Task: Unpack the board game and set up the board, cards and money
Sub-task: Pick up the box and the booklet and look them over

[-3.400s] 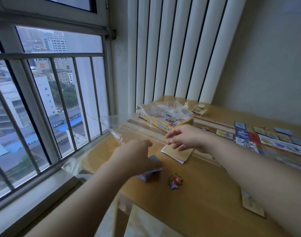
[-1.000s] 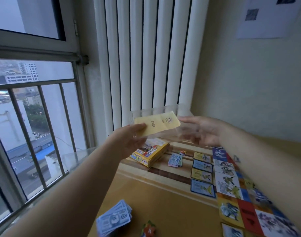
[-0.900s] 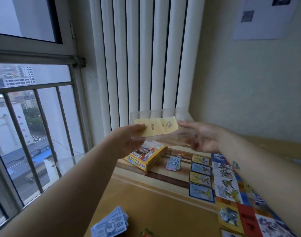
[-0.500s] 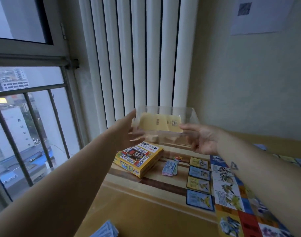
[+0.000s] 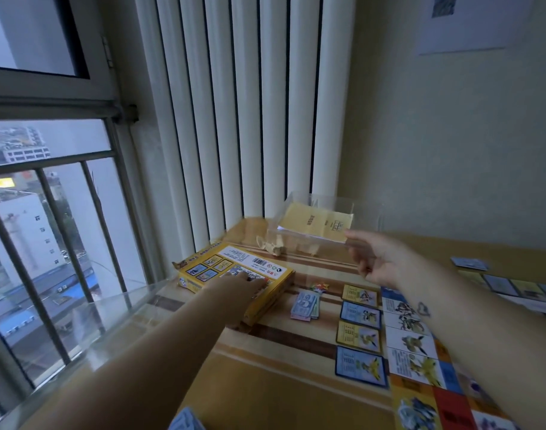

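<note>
Flat left hand rests on the barcoded yellow box; right hand seemingly pinches clear tray.

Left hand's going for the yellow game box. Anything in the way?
Nothing visible. The left hand rests flat on top of the yellow game box. The banknote stack lies apart to its right, and the right hand holds the clear plastic tray farther back.

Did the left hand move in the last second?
Yes. The left hand has left the clear tray and come down onto the yellow game box.
</note>
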{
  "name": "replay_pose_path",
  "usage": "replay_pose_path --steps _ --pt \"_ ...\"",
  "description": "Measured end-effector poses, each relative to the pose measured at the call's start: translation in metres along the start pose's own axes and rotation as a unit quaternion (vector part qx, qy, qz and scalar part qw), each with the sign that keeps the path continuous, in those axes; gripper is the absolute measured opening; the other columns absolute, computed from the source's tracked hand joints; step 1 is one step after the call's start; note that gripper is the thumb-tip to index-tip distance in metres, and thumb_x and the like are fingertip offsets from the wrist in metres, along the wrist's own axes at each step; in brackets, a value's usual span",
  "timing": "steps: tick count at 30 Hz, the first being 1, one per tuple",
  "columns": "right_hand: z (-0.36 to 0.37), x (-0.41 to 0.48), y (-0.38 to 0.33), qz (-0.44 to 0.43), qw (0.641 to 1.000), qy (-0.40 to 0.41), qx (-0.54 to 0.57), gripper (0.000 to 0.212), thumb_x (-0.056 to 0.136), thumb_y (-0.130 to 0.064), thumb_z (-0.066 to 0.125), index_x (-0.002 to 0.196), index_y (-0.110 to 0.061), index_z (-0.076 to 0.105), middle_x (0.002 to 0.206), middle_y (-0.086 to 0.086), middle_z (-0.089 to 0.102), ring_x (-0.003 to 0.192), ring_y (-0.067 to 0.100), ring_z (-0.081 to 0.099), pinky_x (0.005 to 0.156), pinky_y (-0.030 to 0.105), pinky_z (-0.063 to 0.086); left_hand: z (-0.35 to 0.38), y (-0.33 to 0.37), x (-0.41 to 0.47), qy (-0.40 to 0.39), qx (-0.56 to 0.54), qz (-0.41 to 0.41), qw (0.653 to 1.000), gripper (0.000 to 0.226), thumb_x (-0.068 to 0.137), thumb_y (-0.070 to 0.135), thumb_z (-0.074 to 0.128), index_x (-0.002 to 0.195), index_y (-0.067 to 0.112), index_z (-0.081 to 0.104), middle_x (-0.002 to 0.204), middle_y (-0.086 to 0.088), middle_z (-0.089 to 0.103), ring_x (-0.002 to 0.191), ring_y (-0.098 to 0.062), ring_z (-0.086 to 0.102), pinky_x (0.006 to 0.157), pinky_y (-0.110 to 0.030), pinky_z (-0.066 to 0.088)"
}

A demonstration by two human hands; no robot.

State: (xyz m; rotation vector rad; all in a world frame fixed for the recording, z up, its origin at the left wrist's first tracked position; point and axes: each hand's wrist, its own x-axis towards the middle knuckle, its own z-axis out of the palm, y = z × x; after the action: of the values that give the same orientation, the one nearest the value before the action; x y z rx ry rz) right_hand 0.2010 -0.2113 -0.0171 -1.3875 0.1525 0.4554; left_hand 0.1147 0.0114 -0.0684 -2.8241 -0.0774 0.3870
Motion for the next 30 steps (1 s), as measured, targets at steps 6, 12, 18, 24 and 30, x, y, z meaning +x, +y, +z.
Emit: replay_pose_path --steps 6,12,18,24,30 --pt "0.001 0.0 0.004 0.0 1.0 0.0 -0.006 0.015 0.078 -0.014 0.073 0.088 -0.01 0.063 0.072 0.002 0.064 0.053 0.009 0.052 0.053 0.017 0.03 0.008 0.002 0.003 0.05 0.075 0.008 0.996 0.092 0.085 0.018 0.066 0.151 0.024 0.002 0.147 -0.011 0.029 0.129 -0.031 0.041 0.089 -0.041 0.052" --pt "-0.001 -0.004 0.003 -0.006 1.0 0.011 -0.008 0.018 0.076 -0.015 0.075 0.089 -0.01 0.063 0.074 0.003 0.065 0.054 0.009 0.052 0.053 0.017 0.032 0.015 -0.004 0.003 0.109 0.069 0.046 0.991 0.084 0.085 0.021 0.065 0.15 0.022 0.012 0.139 -0.01 0.041 0.117 -0.026 0.052 0.086 -0.037 0.053" --pt "-0.002 -0.007 -0.001 -0.013 1.0 0.01 -0.01 0.025 0.074 -0.016 0.077 0.094 -0.009 0.065 0.077 0.003 0.067 0.051 0.008 0.054 0.051 0.017 0.033 0.02 -0.012 0.002 0.196 0.066 0.062 0.976 0.067 0.086 0.024 0.05 0.147 0.025 0.021 0.14 -0.001 0.043 0.12 -0.021 0.05 0.09 -0.035 0.048" --pt "-0.004 -0.014 -0.006 -0.022 1.0 0.006 -0.006 0.029 0.072 -0.016 0.077 0.098 -0.009 0.065 0.08 0.004 0.068 0.049 0.008 0.055 0.051 0.016 0.033 0.024 -0.016 0.004 0.304 0.073 0.089 0.946 0.051 0.073 0.023 0.062 0.123 0.023 0.055 0.107 0.0 0.067 0.087 -0.019 0.067 0.064 -0.035 0.055" --pt "-0.006 -0.025 -0.015 -0.036 0.999 0.004 0.003 0.023 0.075 -0.015 0.075 0.095 -0.01 0.065 0.077 0.003 0.067 0.051 0.008 0.054 0.05 0.017 0.032 0.011 -0.027 -0.004 0.429 0.039 0.086 0.898 0.043 0.065 0.01 0.072 0.106 0.014 0.063 0.095 -0.005 0.07 0.08 -0.023 0.069 0.071 -0.039 0.058"
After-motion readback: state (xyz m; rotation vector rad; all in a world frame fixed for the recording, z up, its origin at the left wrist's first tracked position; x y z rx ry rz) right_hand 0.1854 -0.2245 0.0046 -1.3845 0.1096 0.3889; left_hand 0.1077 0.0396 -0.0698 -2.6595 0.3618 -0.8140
